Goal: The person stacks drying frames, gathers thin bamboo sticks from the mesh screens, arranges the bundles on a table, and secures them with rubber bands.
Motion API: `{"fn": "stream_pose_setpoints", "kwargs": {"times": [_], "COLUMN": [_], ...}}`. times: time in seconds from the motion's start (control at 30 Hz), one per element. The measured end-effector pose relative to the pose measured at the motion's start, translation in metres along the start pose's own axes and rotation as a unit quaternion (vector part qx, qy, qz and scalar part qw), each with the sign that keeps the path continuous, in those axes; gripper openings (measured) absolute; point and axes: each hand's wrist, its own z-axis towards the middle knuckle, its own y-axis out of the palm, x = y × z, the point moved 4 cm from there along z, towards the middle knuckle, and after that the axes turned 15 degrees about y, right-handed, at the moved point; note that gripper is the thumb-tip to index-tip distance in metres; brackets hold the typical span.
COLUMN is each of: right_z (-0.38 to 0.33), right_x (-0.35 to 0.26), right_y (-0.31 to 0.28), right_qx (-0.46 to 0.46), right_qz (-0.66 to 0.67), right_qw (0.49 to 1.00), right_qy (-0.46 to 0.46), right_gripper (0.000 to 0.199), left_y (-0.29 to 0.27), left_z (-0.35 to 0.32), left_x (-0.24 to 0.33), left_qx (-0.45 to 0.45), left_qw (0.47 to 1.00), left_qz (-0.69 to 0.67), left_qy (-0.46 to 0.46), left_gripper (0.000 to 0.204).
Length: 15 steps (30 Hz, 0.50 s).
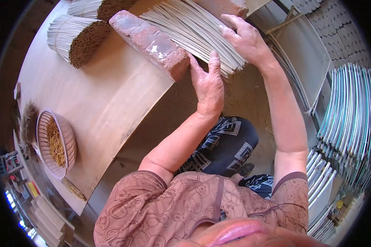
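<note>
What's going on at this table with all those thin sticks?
A person is working a loose layer of thin pale sticks on a wooden board. The right hand lies flat on top of the sticks, while the left hand presses against their near ends, beside a red brick. Tied bundles and a basket sit further off.

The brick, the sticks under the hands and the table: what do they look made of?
Brick: looks like fired clay, reddish, rough, with pale mortar-like patches. Sticks: thin pale slivers, probably bamboo or wood, bare and matte; the right hand lies on them, the left hand at their ends. Table: a flat light-brown sheet, likely plywood, unfinished with faint grain.
</note>
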Motion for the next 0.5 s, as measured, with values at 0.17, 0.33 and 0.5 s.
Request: {"fn": "stream_pose_setpoints", "kwargs": {"times": [0.17,0.33,0.5], "right_z": [-0.069,-0.152,-0.236], "right_x": [0.003,0.007,0.041], "right_y": [-0.036,-0.037,-0.047], "right_qx": [0.061,0.027,0.038], "right_qz": [0.083,0.181,0.193], "right_qw": [0.992,0.971,0.955], "right_qy": [0.069,0.156,0.223], "right_gripper": [0.053,0.047,0.046], "left_y": [-0.009,-0.054,-0.112], "left_z": [-0.018,-0.068,-0.011], "left_x": [0.01,0.049,0.123], "left_qx": [-0.029,-0.142,-0.161], "left_qw": [0.998,0.988,0.947], "left_qz": [-0.053,-0.005,0.231], "left_qy": [-0.018,-0.058,0.154], "left_gripper": [0.057,0.06,0.037]}}
